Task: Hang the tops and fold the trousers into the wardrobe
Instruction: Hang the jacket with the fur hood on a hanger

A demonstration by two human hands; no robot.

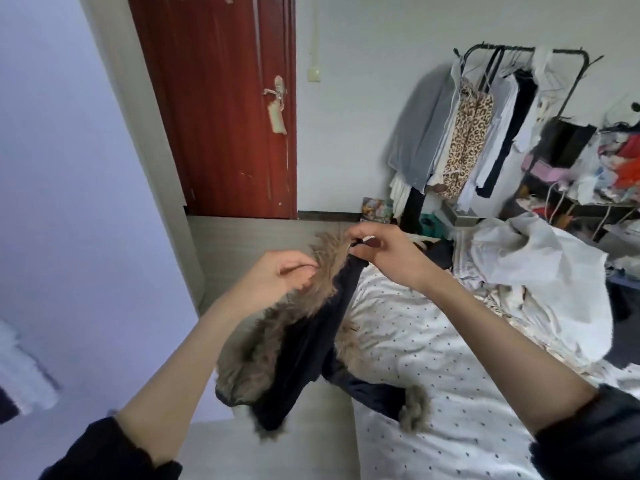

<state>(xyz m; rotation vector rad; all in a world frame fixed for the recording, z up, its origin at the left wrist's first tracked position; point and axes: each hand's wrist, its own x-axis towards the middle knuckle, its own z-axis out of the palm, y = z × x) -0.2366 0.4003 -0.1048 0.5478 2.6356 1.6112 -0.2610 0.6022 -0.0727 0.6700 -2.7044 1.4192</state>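
Up in front of the person, a dark top [304, 344] with brown fur trim [256, 351] hangs over the edge of the bed [433, 358], its lower part lying on the dotted sheet. The right hand [384, 254] pinches the garment's top end with curled fingers; the left hand [280, 275] grips the fur just beside it. Beyond the bed stands a clothes rack [585, 60] hung with garments, with a pale heap of cloth [540, 271] near it and a red door [225, 105] to the left.
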